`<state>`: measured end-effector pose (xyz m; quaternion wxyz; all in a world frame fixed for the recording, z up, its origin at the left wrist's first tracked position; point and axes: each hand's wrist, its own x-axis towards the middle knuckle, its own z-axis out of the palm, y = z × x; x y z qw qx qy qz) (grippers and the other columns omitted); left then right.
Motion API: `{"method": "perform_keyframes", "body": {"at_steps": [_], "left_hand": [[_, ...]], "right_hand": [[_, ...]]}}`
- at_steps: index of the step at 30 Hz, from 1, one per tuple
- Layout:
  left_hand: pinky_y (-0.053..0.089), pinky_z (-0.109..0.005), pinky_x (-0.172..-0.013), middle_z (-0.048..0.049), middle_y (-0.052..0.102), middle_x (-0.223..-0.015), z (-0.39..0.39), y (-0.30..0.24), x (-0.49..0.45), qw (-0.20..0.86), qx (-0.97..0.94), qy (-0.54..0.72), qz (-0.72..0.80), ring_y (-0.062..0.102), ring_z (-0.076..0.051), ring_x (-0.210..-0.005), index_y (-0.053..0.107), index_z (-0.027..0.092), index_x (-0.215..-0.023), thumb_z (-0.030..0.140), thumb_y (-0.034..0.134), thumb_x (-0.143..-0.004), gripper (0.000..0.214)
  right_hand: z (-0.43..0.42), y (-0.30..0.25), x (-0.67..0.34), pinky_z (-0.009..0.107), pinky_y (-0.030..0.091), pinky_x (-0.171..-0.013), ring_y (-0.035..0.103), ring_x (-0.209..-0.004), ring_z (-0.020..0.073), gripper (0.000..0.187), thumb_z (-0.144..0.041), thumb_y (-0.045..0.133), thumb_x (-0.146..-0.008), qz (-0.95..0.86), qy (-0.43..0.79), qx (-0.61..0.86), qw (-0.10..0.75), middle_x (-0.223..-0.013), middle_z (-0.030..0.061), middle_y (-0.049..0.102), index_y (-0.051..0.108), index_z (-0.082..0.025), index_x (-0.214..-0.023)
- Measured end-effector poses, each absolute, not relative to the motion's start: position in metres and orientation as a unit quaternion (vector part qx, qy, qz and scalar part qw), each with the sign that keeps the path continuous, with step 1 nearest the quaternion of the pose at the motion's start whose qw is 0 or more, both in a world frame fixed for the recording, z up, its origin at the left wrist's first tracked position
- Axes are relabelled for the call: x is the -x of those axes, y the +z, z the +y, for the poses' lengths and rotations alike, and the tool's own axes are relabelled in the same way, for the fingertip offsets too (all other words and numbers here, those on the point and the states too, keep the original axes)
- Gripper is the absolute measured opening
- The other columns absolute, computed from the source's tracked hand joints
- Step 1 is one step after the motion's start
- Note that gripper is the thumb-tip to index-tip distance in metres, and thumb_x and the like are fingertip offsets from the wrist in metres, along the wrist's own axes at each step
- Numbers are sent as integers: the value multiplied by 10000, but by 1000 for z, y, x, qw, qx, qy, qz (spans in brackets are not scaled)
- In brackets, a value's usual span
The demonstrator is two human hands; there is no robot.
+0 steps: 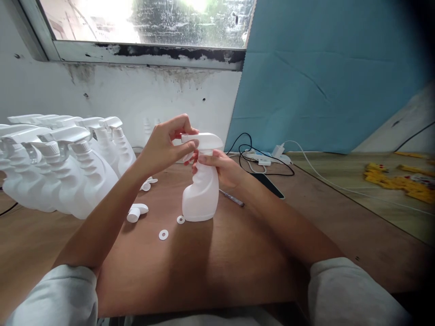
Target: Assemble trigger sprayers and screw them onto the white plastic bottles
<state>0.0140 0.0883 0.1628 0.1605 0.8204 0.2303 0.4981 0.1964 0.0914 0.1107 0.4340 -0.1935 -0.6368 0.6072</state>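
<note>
A white plastic spray bottle (pixel 201 197) stands upright on the brown table (pixel 238 253). My right hand (pixel 222 168) is wrapped round its neck from the right. My left hand (pixel 167 144) pinches the white trigger sprayer head (pixel 204 140) on top of the bottle, with fingers curled over it. Two small white washer rings (pixel 163 234) lie on the table just in front of the bottle's base.
Several finished white spray bottles (pixel 64 167) stand in rows at the left. Loose white caps (pixel 137 212) lie near them. A pen (pixel 231 198), a dark phone (pixel 270 184), cables and a power strip (pixel 268 158) sit behind the bottle. Yellow items (pixel 397 181) lie on the floor at the right.
</note>
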Motion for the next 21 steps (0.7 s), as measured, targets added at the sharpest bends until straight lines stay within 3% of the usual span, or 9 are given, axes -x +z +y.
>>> {"method": "perform_keyframes", "body": {"at_steps": [7, 15, 21], "left_hand": [[493, -252, -551, -4, 608, -854, 84, 164, -15, 197, -820, 487, 225, 550, -93, -634, 448, 194, -695, 156, 600, -729, 159], [519, -277, -632, -5, 609, -817, 86, 163, -14, 155, -825, 492, 233, 581, -127, -727, 456, 194, -680, 170, 604, -741, 162], [501, -243, -542, 2, 627, -860, 85, 163, -15, 179, -823, 491, 222, 553, -85, -618, 458, 192, -694, 161, 616, -743, 169]], "right_hand": [[98, 112, -210, 253, 560, -611, 609, -652, 133, 386, -481, 681, -790, -641, 650, 191, 360, -797, 46, 639, 582, -166, -989], [89, 110, -199, 222, 529, -587, 590, -663, 119, 358, -483, 666, -803, -650, 608, 195, 413, -845, 58, 621, 594, -147, -907], [87, 113, -197, 249, 549, -666, 647, -745, 150, 414, -495, 679, -791, -668, 605, 169, 398, -886, 88, 669, 614, -131, -976]]}}
